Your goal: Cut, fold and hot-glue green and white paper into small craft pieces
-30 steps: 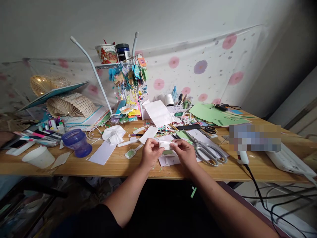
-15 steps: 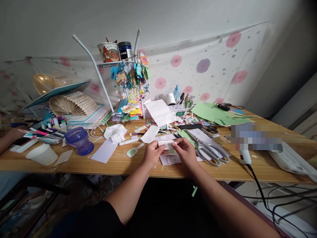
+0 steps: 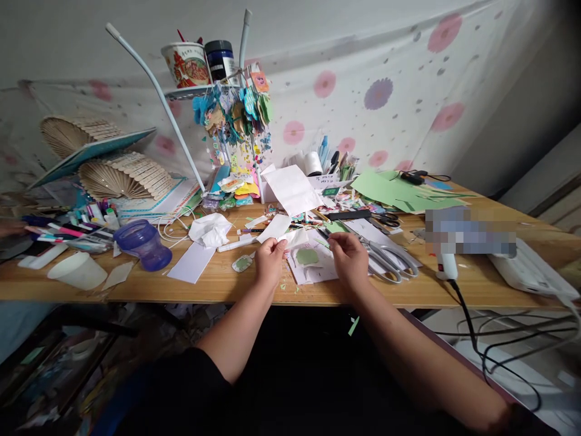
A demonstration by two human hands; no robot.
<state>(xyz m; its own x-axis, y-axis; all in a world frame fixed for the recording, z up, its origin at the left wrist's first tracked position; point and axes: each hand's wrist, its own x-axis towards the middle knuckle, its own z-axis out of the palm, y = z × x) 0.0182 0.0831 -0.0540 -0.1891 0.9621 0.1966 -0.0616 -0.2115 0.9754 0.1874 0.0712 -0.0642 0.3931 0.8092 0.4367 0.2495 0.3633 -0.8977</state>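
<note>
Two hands work at the near edge of the wooden table (image 3: 218,290), and they have drawn apart since half a second ago, when both pinched one small white strip together. Now the left hand (image 3: 269,261) alone holds a small white paper piece (image 3: 294,240), gripped between thumb and fingertips, its free end reaching toward the right hand (image 3: 349,257). That hand is loosely curled with fingertips near the tabletop; whether it grips anything I cannot tell. Between the hands lies a green oval cut-out (image 3: 307,257) on white paper (image 3: 313,272), uncovered now. Just right of the right hand lie large scissors (image 3: 385,261), their blades partly hidden behind it. Left of the left hand sits a small green-and-white sticker (image 3: 242,263), too small to read.
</note>
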